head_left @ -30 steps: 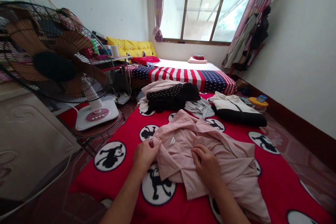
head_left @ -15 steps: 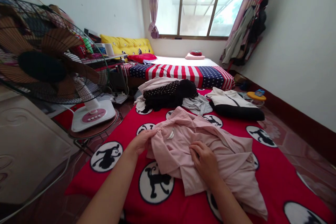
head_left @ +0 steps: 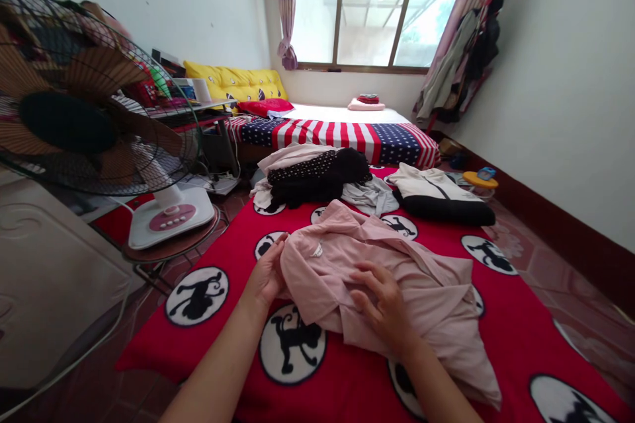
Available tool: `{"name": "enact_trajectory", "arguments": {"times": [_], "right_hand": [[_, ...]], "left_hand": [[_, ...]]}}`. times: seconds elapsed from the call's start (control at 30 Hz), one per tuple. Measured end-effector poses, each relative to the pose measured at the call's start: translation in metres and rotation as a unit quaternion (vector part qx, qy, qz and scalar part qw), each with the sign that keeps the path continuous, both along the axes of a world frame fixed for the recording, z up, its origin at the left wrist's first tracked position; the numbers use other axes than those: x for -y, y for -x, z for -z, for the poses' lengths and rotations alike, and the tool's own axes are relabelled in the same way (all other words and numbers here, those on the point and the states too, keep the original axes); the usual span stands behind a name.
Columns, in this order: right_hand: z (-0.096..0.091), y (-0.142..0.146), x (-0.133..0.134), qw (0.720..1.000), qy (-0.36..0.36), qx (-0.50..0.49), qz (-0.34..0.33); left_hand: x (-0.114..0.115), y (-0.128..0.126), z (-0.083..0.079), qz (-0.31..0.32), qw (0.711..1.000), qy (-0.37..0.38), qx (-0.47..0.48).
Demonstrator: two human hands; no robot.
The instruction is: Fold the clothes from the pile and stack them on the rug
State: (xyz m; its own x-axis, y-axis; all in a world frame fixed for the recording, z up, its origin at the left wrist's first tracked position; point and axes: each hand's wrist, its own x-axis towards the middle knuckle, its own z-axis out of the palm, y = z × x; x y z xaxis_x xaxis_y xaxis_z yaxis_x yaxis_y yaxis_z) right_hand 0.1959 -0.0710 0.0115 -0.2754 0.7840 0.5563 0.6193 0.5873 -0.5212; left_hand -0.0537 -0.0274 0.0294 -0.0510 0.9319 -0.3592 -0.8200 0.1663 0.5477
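A pale pink collared shirt (head_left: pixel 421 284), partly folded and wrinkled, lies across a red blanket (head_left: pixel 342 393) printed with black monkeys in white circles. A small white label shows inside its collar. My left hand (head_left: pixel 268 274) is against the collar's left edge, palm turned inward and fingers stretched upward; some fingertips are hidden by the cloth. Over the middle of the shirt, my right hand (head_left: pixel 380 304) has its fingers spread and holds nothing. Whether its fingertips press on the cloth is hard to see.
Beyond the shirt are a heap of black and pink clothes (head_left: pixel 317 175), a grey garment (head_left: pixel 372 196) and a folded white-and-black top (head_left: pixel 441 195). A fan (head_left: pixel 171 215) stands on a stool at left. A bed (head_left: pixel 342 135) is under the window.
My left hand has loosened from the collar, its fingers now upright along the edge. My right hand has lifted slightly and spread its fingers. The view has shifted a little.
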Motion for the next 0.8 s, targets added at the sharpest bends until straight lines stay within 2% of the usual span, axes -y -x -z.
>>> {"name": "enact_trajectory", "arguments": {"times": [0.13,0.3,0.37,0.43,0.5,0.57,0.63,0.67,0.73,0.8], "right_hand": [[-0.010,0.021,0.008,0.998,-0.007,0.036,-0.059],[0.002,0.044,0.007,0.999,-0.009,-0.034,-0.034],[0.006,0.046,0.006,0.996,-0.021,-0.088,-0.018],[0.008,0.047,0.008,0.989,-0.042,-0.140,-0.001],[0.007,0.047,0.009,0.983,-0.056,-0.174,0.008],[0.007,0.047,0.011,0.981,-0.061,-0.182,0.006],[0.008,0.048,0.011,0.983,-0.060,-0.174,-0.006],[0.008,0.048,0.012,0.984,-0.055,-0.167,-0.015],[0.008,0.048,0.013,0.989,-0.022,-0.142,-0.038],[0.004,0.047,0.015,0.992,0.048,-0.095,-0.067]], "left_hand": [[0.004,0.001,-0.011,0.012,0.998,-0.056,0.008],[0.010,0.003,-0.014,0.049,0.990,-0.135,-0.007],[0.017,0.004,-0.011,0.005,0.989,-0.127,-0.071],[0.029,0.003,-0.005,-0.074,0.980,-0.085,-0.164],[0.043,-0.001,0.003,-0.100,0.965,-0.042,-0.237],[0.058,-0.010,0.007,-0.042,0.962,-0.033,-0.269],[0.068,-0.020,0.009,0.036,0.961,-0.046,-0.271],[0.071,-0.024,0.009,0.055,0.960,-0.054,-0.269],[0.071,-0.028,0.009,0.049,0.958,-0.053,-0.277],[0.066,-0.026,0.012,0.018,0.950,-0.031,-0.309]]}}
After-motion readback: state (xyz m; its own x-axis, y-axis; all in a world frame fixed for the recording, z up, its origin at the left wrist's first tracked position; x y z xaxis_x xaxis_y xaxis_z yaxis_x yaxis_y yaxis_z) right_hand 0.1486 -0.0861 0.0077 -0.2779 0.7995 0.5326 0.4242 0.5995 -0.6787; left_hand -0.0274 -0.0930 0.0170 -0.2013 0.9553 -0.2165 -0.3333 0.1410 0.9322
